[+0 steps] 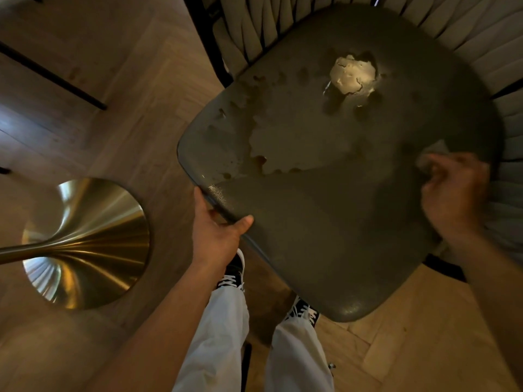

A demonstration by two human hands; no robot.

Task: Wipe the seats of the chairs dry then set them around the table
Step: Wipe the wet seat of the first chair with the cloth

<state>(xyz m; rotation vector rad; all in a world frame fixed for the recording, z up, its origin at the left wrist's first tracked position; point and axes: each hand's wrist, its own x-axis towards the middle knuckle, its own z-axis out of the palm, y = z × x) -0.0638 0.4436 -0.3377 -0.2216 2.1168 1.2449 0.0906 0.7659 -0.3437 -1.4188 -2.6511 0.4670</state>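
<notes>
No legible text, label, brand, number or sign observed on any surface in view. Nothing readable on the chair seat [325, 179], the brass table base [93, 244] or the shoes [235, 274].

Table base [85, 244] stands left of chair seat [325, 222]

Dark chair seat [325, 222], partly wet, under both hands.

Broad, rounded, pebble-textured seat with puddles and droplets of water [297, 142] beyond the left hand [218, 236] and left of the right hand [452, 193], one patch glinting bright farther off. Near half, between the hands, matte and free of puddles. Left front edge gripped by the left hand, thumb on top. Small greyish cloth [433, 154], blurred, bunched in the right hand's fingers against the seat's right side. Strapped backrest [283, 21] curving round the far rim.
</notes>
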